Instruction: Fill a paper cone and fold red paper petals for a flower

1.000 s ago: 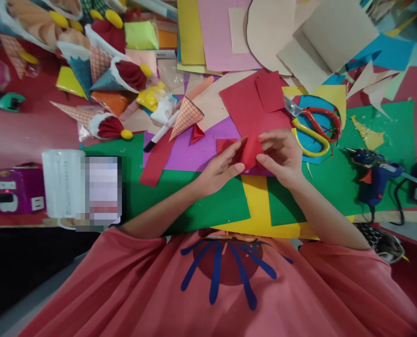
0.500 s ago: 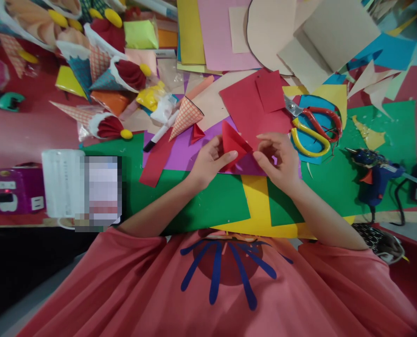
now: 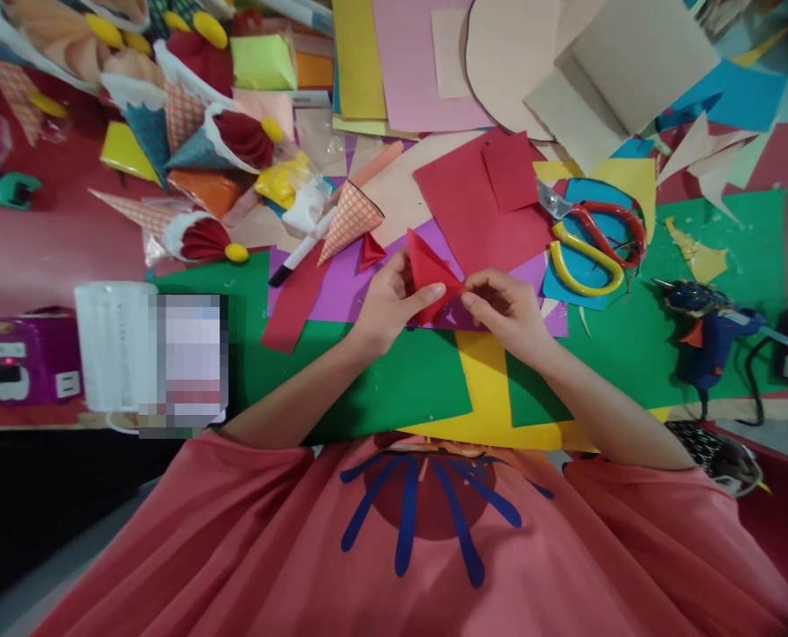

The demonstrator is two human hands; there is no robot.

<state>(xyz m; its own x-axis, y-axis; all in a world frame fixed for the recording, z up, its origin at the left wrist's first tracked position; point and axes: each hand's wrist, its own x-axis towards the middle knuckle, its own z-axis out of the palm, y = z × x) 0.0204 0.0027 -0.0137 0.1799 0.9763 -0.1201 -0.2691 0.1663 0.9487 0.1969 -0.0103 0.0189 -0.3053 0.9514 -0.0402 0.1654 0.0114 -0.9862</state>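
A folded piece of red paper (image 3: 426,274) is held over the purple sheet (image 3: 500,320). My left hand (image 3: 390,305) grips its left side, thumb lying across the front. My right hand (image 3: 503,305) pinches the right corner of the red paper between thumb and fingertips. Just left of my left hand lie a small folded red paper piece (image 3: 371,252) and an orange checked paper cone (image 3: 350,221). Behind my hands a larger red sheet (image 3: 456,208) lies flat, a smaller red square (image 3: 511,170) on top of it.
Scissors (image 3: 592,252) with red and yellow handles lie right of my hands. Farther right is a blue glue gun (image 3: 705,332) with its cord. A marker (image 3: 304,252), finished paper cones (image 3: 225,141) and a phone (image 3: 195,354) are on the left. Cardboard (image 3: 638,66) lies at the back.
My right hand has moved left, and its fingers have closed on the red paper's right corner. My left hand and the paper have shifted slightly left.
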